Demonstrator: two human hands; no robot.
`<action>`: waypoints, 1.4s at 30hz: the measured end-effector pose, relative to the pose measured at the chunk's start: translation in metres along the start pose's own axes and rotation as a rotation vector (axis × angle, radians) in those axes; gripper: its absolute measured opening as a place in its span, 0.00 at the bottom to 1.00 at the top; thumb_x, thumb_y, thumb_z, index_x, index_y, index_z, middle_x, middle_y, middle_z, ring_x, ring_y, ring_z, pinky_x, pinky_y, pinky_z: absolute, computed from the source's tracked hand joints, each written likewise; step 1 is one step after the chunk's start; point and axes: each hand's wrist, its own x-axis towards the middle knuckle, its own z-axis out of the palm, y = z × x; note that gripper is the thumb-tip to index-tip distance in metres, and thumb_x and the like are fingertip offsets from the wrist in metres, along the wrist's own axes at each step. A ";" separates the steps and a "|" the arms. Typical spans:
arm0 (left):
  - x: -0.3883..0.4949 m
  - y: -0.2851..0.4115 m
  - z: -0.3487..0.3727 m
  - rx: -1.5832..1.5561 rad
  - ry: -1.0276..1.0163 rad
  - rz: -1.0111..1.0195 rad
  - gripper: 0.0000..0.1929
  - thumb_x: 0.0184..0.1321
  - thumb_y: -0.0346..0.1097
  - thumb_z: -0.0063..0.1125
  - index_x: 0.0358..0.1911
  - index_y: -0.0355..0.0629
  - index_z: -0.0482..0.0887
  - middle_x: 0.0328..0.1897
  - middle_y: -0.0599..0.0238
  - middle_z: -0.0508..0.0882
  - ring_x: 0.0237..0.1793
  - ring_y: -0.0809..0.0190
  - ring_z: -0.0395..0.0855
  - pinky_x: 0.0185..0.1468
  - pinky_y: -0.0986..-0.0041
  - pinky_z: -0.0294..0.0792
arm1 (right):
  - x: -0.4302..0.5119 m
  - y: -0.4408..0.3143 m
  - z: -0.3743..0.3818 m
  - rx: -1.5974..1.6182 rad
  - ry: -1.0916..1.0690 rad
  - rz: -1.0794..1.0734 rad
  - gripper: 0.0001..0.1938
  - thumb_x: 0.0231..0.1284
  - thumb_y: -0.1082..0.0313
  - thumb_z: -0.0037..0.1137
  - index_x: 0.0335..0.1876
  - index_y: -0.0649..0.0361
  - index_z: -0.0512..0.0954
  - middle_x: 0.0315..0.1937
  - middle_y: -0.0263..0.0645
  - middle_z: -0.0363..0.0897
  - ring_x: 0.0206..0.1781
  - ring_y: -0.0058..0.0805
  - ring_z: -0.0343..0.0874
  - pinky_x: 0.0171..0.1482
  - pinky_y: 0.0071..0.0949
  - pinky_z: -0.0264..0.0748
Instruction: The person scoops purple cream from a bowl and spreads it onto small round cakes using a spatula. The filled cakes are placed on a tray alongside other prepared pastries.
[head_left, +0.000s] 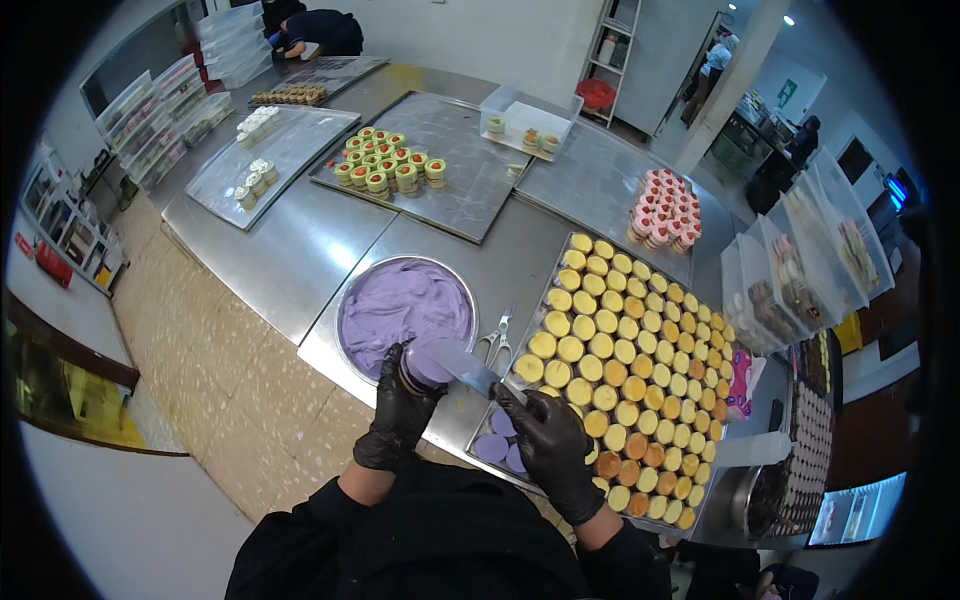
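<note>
My left hand (405, 401), in a black glove, grips a small round cake cup (422, 373) topped with purple cream, just over the near rim of a steel bowl (474, 315). Purple cream (409, 307) fills much of that bowl. In my right hand (551, 442), also gloved in black, is a metal spatula (469, 369), its blade lying across the top of the cup. Below the right hand, several purple-topped cups (492, 448) stand at the near corner of a tray (531, 341) crowded with yellow-topped cake cups (600, 345).
Scissors (498, 341) lie between bowl and tray. Farther off are trays of strawberry-topped cups (386, 161), white-topped cups (255, 184) and pink-topped cups (666, 206), plus a clear plastic bin (531, 124). Stacked bins (799, 262) stand at right. A person (322, 31) bends over the table's far end.
</note>
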 end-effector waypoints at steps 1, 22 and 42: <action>-0.001 -0.002 0.002 -0.168 -0.042 -0.115 0.23 0.66 0.56 0.38 0.58 0.50 0.69 0.55 0.64 0.75 0.53 0.59 0.75 0.51 0.64 0.69 | 0.002 -0.002 -0.001 -0.031 0.023 -0.023 0.35 0.47 0.76 0.54 0.64 0.36 0.68 0.36 0.35 0.74 0.31 0.29 0.71 0.33 0.29 0.71; -0.011 0.007 -0.004 0.163 -0.405 -0.646 0.21 0.66 0.49 0.42 0.47 0.37 0.76 0.42 0.53 0.82 0.41 0.56 0.83 0.46 0.68 0.76 | 0.005 0.047 -0.030 1.370 -0.438 0.607 0.12 0.67 0.68 0.47 0.49 0.66 0.75 0.30 0.35 0.78 0.24 0.15 0.70 0.27 0.14 0.66; -0.005 -0.031 0.019 -0.252 -0.332 -0.409 0.37 0.59 0.70 0.38 0.58 0.44 0.67 0.51 0.57 0.76 0.50 0.54 0.76 0.53 0.61 0.71 | -0.028 0.034 0.024 1.741 -0.080 0.656 0.15 0.66 0.57 0.46 0.43 0.64 0.72 0.30 0.41 0.79 0.20 0.19 0.71 0.24 0.17 0.67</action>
